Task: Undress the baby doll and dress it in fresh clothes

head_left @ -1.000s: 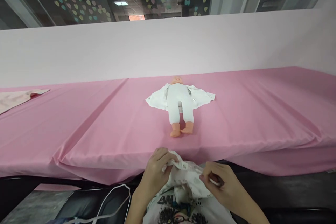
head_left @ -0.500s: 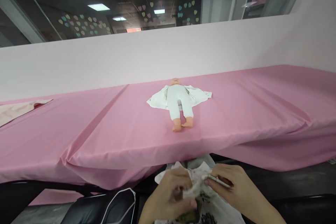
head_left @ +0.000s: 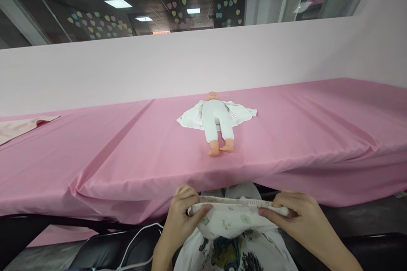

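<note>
My left hand (head_left: 182,216) and my right hand (head_left: 297,217) each pinch one end of a small white printed baby garment (head_left: 233,220), which is stretched flat between them just below the table's front edge. A baby doll (head_left: 217,123) in white leggings lies on its back in the middle of the pink tablecloth (head_left: 127,152), feet toward me. Under the doll lies an opened white garment (head_left: 241,115), spread out to both sides. Both hands are well short of the doll.
A pale pink cloth (head_left: 19,127) lies at the far left of the table. A low pale wall runs behind the table. A black chair seat with a white cord (head_left: 133,241) is at lower left. My printed shirt shows at the bottom.
My hands have moved apart, and the bunched little garment is now pulled out flat between them. The doll has not moved.
</note>
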Available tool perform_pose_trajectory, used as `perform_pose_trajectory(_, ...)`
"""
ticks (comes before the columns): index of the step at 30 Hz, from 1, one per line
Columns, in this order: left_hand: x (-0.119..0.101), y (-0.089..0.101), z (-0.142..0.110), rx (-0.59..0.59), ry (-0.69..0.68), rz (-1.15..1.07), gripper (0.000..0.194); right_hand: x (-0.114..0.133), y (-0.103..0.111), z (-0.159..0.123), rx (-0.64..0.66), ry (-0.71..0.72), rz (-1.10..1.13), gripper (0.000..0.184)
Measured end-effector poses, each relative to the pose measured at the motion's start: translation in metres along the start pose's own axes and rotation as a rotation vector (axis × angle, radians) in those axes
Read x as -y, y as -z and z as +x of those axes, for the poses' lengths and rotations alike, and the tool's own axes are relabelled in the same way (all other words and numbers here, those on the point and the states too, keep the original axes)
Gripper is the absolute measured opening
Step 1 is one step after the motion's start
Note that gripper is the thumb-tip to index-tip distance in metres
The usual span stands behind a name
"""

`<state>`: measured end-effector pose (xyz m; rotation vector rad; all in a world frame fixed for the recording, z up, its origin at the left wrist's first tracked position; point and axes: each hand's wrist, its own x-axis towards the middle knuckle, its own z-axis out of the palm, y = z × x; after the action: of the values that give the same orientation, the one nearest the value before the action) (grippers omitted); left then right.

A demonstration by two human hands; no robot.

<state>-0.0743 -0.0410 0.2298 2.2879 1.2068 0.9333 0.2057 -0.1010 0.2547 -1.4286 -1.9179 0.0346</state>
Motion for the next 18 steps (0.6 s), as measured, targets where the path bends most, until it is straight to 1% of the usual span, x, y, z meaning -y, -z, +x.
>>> perform_pose_trajectory(2,0.004,0.006,-0.003,-0.063,0.025,0.052,0.035,-0.003,0.000,0.001,0.003,0.025,-0.054,0.039)
perform_pose_trajectory(3,0.006,0.008,-0.004,-0.058,0.057,0.064,0.034,-0.004,0.000,0.002,0.017,0.028,-0.066,0.038)
perform_pose_trajectory(6,0.012,0.009,-0.005,0.027,0.185,0.074,0.031,-0.009,-0.001,0.004,0.031,0.051,-0.069,0.038)
perform_pose_trajectory(8,0.017,0.005,-0.003,0.013,0.281,0.119,0.033,-0.012,-0.004,0.004,-0.041,0.087,-0.072,0.038)
perform_pose_trajectory(10,0.020,0.002,0.003,-0.078,0.338,0.161,0.036,-0.017,-0.008,0.004,-0.155,0.103,-0.084,0.035)
perform_pose_trajectory(11,0.021,0.001,0.007,-0.133,0.341,0.157,0.036,-0.020,-0.010,0.004,-0.190,0.089,-0.086,0.032)
perform_pose_trajectory(13,0.021,-0.001,0.019,-0.225,0.320,0.065,0.034,-0.029,-0.014,0.007,-0.229,0.000,-0.097,0.031)
perform_pose_trajectory(15,0.014,-0.005,0.035,-0.285,0.313,-0.121,0.030,-0.035,-0.018,0.015,-0.275,-0.151,-0.096,0.034)
perform_pose_trajectory(17,-0.001,-0.011,0.051,-0.316,0.322,-0.361,0.028,-0.031,-0.025,0.029,-0.400,-0.298,-0.054,0.035)
perform_pose_trajectory(18,-0.012,-0.015,0.057,-0.331,0.324,-0.479,0.029,-0.024,-0.028,0.036,-0.475,-0.342,-0.010,0.032)
